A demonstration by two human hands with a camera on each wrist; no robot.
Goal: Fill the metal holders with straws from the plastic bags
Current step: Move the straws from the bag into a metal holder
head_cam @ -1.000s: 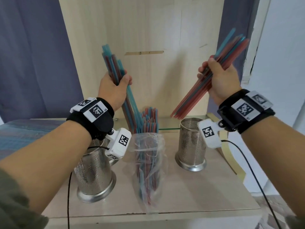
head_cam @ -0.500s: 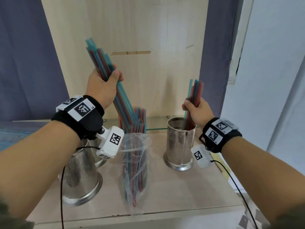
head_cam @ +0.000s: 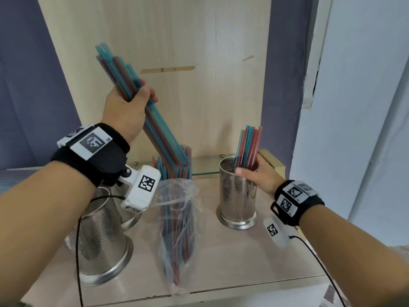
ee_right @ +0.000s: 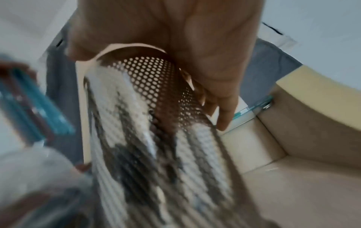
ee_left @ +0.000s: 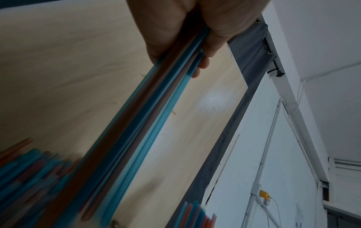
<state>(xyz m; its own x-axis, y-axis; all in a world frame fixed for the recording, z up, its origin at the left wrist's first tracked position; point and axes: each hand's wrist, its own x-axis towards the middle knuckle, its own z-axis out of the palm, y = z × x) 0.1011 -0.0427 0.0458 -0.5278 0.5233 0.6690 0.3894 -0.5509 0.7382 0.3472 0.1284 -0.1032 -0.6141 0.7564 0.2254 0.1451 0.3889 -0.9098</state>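
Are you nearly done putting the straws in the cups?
Not yet. Done: one bunch stands in the right holder, with the right hand open beside its rim. In hand: the left hand grips another bunch up in the air. Left: the near-left holder shows no straws, and the bag holds plenty more.
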